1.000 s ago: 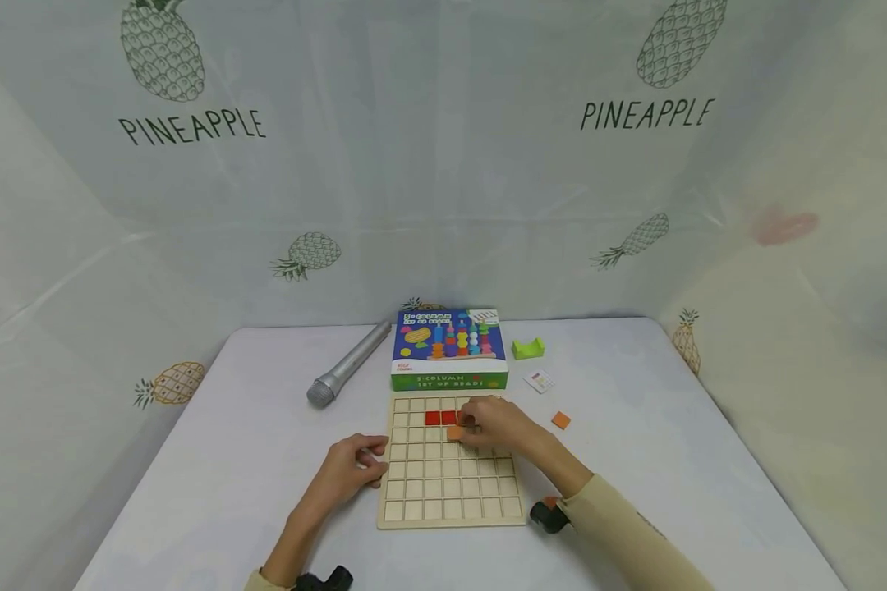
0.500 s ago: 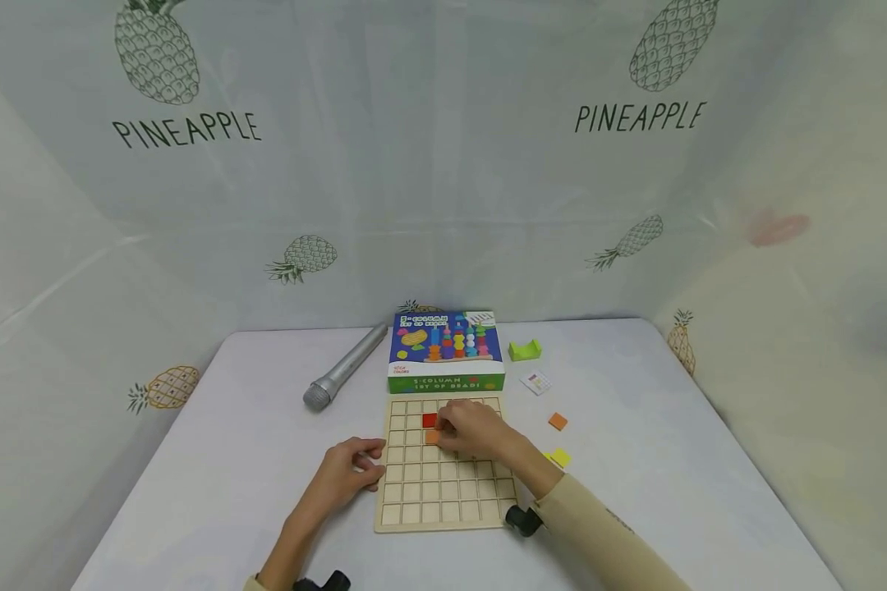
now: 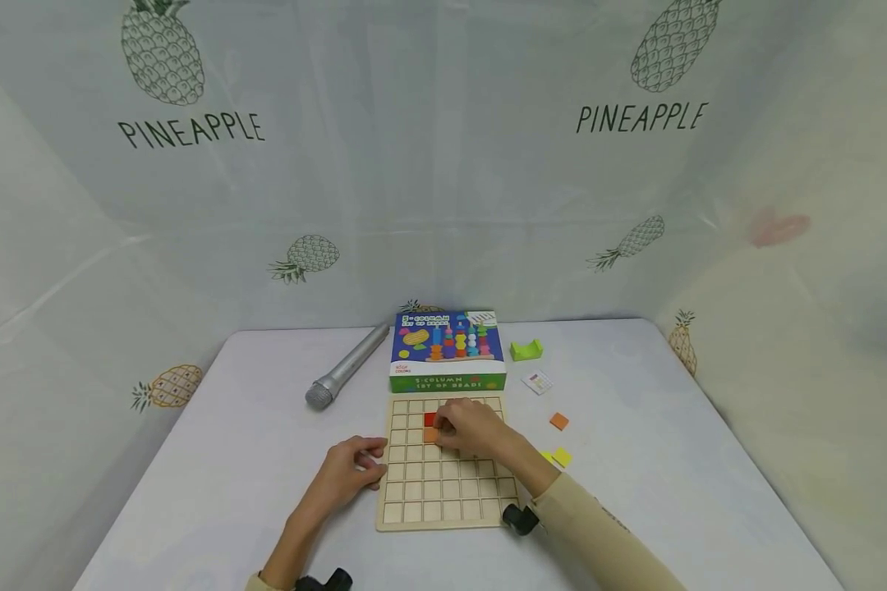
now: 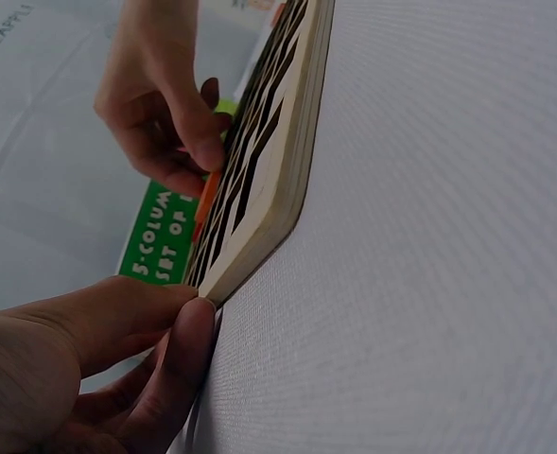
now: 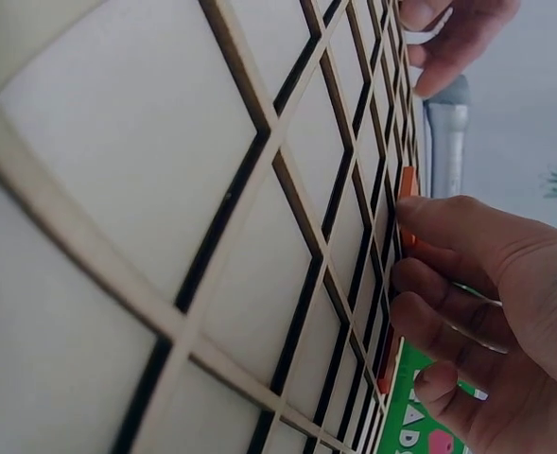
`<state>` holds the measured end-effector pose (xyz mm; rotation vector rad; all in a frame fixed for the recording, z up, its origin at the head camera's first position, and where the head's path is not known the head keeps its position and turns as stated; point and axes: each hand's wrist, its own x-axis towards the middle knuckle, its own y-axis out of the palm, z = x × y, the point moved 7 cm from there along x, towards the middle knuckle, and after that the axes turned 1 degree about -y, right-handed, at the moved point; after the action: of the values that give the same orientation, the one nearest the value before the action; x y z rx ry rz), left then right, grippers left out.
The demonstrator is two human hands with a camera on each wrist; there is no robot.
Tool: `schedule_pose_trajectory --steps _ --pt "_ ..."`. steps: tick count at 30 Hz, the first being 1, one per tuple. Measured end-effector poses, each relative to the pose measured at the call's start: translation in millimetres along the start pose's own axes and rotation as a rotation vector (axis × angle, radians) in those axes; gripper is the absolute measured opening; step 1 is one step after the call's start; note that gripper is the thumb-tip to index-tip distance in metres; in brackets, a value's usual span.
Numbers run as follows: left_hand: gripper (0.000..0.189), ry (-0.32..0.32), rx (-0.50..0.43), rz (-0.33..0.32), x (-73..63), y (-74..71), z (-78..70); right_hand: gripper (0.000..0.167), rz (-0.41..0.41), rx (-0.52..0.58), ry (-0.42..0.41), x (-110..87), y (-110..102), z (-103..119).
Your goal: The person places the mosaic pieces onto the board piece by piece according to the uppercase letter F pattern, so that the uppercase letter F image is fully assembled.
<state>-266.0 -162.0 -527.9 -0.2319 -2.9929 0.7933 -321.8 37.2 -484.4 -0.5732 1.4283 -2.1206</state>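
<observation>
A pale wooden grid board (image 3: pixel 414 492) lies on the table with rows of square cells. My right hand (image 3: pixel 473 428) reaches over its upper part and pinches an orange square tile (image 3: pixel 431 436) between thumb and fingers, right at a cell below a red tile (image 3: pixel 429 419). In the right wrist view the thumb presses on the orange tile (image 5: pixel 408 180). The hand hides part of the red row. At the board's left edge, my left hand (image 3: pixel 347 472) rests thumb and fingertips against the rim, fingers loosely bent, as the left wrist view also shows.
A boxed bead set (image 3: pixel 448 353) stands behind the board, with a silver microphone (image 3: pixel 347 368) on its left. To the right lie a green plastic piece (image 3: pixel 526 350), a small white card (image 3: pixel 537 382), a loose orange tile (image 3: pixel 559 421) and yellow pieces (image 3: pixel 562 457).
My right hand has carried the orange tile left across the board and down to the cell below the red tile. Yellow pieces have come into sight beside the forearm. The left hand stays put.
</observation>
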Motion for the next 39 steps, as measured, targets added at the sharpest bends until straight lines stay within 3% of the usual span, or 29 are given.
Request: schedule_pose_trajectory --steps 24,31,39 --pt "0.043 -0.013 -0.004 0.008 -1.1 0.7 -1.0 0.017 0.000 0.038 0.024 -0.1 1.6 -4.2" --pt "0.044 -0.032 -0.020 0.007 -1.4 1.0 2.3 0.022 -0.015 0.023 0.010 -9.1 -3.5 -6.2" --pt "0.044 -0.011 -0.025 0.007 -0.5 0.8 1.5 0.025 -0.046 0.053 0.100 -37.2 -26.2 -43.0"
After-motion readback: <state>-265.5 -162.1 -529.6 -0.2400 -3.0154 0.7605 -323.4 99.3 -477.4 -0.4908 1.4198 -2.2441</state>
